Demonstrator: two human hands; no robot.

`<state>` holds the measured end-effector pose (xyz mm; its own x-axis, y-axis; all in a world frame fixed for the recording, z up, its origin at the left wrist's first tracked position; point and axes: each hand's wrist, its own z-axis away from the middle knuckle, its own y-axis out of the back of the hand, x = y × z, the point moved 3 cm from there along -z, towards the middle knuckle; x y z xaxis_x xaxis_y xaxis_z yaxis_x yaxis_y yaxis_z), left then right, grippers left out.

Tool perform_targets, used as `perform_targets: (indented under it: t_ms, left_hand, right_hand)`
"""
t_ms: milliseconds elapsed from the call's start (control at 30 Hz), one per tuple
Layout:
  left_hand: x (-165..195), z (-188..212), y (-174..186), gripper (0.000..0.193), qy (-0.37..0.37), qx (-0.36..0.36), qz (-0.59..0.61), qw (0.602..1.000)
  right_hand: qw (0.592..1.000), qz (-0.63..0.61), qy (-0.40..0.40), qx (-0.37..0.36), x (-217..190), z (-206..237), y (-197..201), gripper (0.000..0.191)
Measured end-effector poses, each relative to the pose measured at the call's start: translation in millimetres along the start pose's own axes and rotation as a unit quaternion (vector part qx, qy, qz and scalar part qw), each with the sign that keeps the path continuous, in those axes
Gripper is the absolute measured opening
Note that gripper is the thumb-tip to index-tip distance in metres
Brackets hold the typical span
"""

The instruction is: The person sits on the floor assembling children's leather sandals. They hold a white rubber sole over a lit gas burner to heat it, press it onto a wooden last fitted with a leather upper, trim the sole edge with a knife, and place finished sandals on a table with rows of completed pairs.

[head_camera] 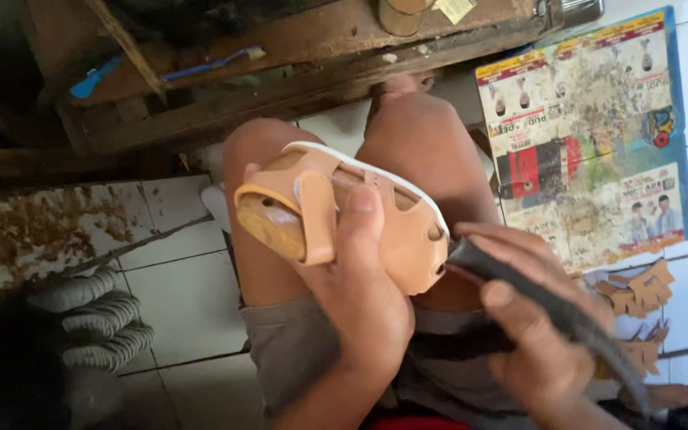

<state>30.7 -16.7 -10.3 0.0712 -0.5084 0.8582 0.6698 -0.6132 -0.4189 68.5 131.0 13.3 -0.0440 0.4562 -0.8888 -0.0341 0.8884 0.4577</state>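
1. Over your bare knees, your left hand point(364, 295) grips a tan leather sandal upper point(344, 215) stretched on a wooden shoe last point(268, 227), fingers wrapped round its side and thumb pressed flat on top.
2. Your right hand point(539, 346) has its fingers closed tight round a dark, strap-like tool point(555, 306), whose tip touches the heel end of the sandal.
3. Keep the last braced against your thigh so it cannot roll, and I would work the tool along the white edge point(376, 171) in short strokes.
4. Hold the thumb clear of the tool's tip.
5. Below lies a white tiled floor point(185, 299), with a printed paper sheet point(591, 135) and tan leather offcuts point(639, 291) to your right.
6. A worn wooden worktop point(296, 48) stands ahead, carrying a blue toothbrush point(209, 64).
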Motion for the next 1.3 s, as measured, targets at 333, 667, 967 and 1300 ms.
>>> perform_targets:
  t_ms: [333,667,967,1300]
  left_hand:
    - [-9,6,-1,0.08,0.046,0.008,0.087,0.995]
    - [-3,-4,29,0.08,-0.145,-0.118,-0.234,0.954]
    - [-7,-2,43,0.078,-0.074,-0.169,-0.193,0.964]
    - [-17,-1,58,0.057,0.027,-0.248,-0.188,0.95]
  right_hand:
    - [0.998,-0.051,-0.019,0.024,13,27,-11,0.043]
    - [0.893,-0.379,-0.24,-0.027,39,15,1,0.041]
    - [0.951,-0.143,-0.17,-0.215,31,-18,26,0.031]
    - [0.897,-0.269,-0.256,-0.239,31,-35,20,0.031]
